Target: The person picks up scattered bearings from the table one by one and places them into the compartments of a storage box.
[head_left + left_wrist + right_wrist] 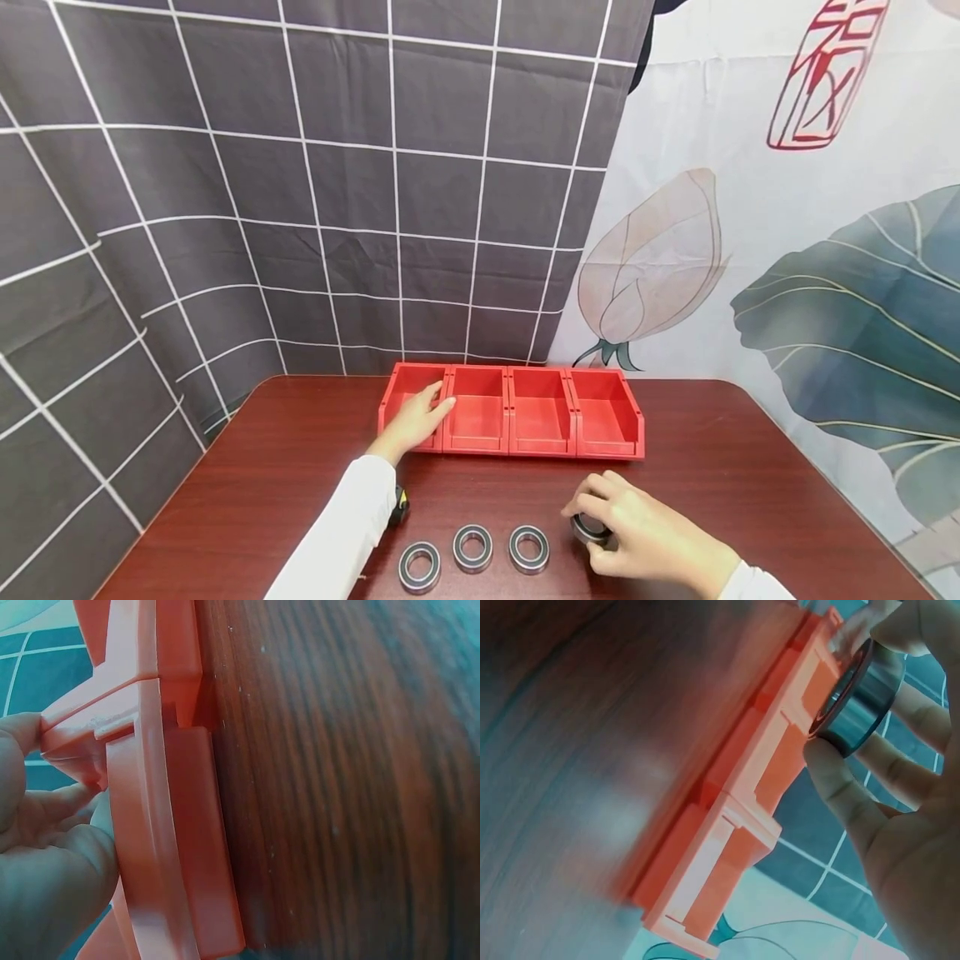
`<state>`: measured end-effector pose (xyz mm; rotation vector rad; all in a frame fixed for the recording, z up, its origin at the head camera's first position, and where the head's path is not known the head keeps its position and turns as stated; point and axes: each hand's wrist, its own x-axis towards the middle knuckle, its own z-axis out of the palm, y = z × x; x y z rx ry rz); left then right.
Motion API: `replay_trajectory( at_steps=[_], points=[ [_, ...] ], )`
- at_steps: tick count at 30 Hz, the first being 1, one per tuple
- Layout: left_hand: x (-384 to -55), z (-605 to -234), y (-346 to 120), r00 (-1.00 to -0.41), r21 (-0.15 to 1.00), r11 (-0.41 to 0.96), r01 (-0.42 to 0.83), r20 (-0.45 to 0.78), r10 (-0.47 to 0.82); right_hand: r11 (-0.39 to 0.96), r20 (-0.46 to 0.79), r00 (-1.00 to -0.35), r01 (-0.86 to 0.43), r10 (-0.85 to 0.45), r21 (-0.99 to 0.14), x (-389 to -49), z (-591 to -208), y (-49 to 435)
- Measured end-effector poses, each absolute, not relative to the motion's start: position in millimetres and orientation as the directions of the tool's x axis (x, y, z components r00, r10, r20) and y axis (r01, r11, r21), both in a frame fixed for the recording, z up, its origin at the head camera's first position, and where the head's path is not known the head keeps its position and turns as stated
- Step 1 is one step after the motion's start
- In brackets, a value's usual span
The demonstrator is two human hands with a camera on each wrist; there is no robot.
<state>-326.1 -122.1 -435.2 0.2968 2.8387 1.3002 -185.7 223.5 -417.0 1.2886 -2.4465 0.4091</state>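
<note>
A row of red plastic storage bins (pixel 476 417) stands along the back of the table. My left hand (pixel 415 423) is at the leftmost bins; thumb and fingers pinch the wall between two of them, as the left wrist view shows at the bin wall (pixel 82 746). With thumb and fingertips my right hand (pixel 637 529) grips a ball bearing (pixel 862 697) by its outer rim, tilted, in front of the rightmost bins. Three more bearings lie flat in a loose row on the table: one at left (pixel 419 567), one in the middle (pixel 472 548), one at right (pixel 528 549).
A small black and yellow object (pixel 400 506) is partly hidden behind the left sleeve (pixel 341 525). The brown wooden table (pixel 300 450) ends close behind the bins at a dark gridded cloth (pixel 337 192) and a light printed one (pixel 675 125).
</note>
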Motion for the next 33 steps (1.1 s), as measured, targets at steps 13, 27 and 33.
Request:
replay_trajectory(
  at_steps=[13, 27, 33],
  points=[
    [-326, -437, -123, -0.983, 0.764, 0.623, 0.169, 0.088, 0.159, 0.523, 0.546, -0.465, -0.85, -0.697, -0.057, -203, -415, 227],
    [-326, -436, -123, -0.983, 0.77, 0.614, 0.17, 0.092, 0.157, 0.633, 0.561, -0.547, -0.772, -0.621, -0.053, -222, -407, 236],
    [-325, -437, -123, -0.98, 0.772, 0.607, 0.187, 0.107, 0.167, 0.661, 0.569, -0.57, -0.748, -0.594, -0.058, -231, -403, 240]
  ],
)
